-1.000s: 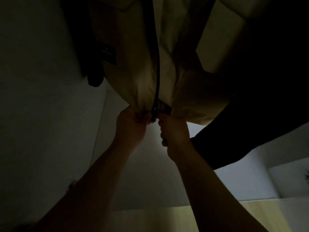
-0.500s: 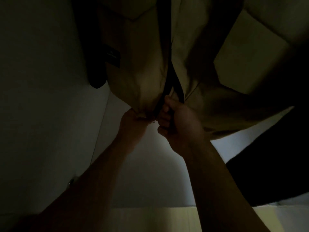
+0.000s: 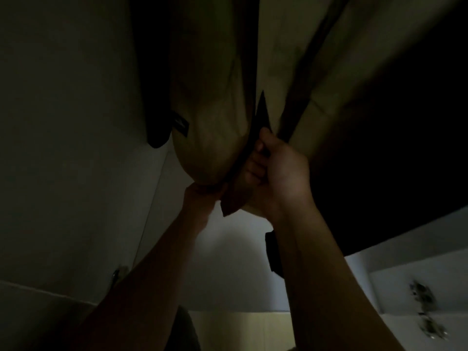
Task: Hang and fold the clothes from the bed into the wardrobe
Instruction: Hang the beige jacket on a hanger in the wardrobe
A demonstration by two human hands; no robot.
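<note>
The wardrobe fills the view, dim inside, with its pale side wall on the left and a pale back panel below. A beige jacket hangs in the middle of it, its hem bunched just above both hands. To its right hangs a black garment, touching the jacket's right panel and reaching down toward the wardrobe's lower right corner. A black sleeve end hangs against the jacket's left side.

Both bare forearms reach up from the bottom edge. The right hand is clenched around the jacket's dark front edge, thumb pointing up, with the fabric running up out of the fist and a loose flap hanging below it. The left hand grasps the hem of the left panel from underneath, just beside the right hand; the panel bulges right above it.

The dark zip band runs up the jacket's front from the right fist. A small black label sits on the left panel's edge. A metal hinge, blurred, shows at the lower right.
</note>
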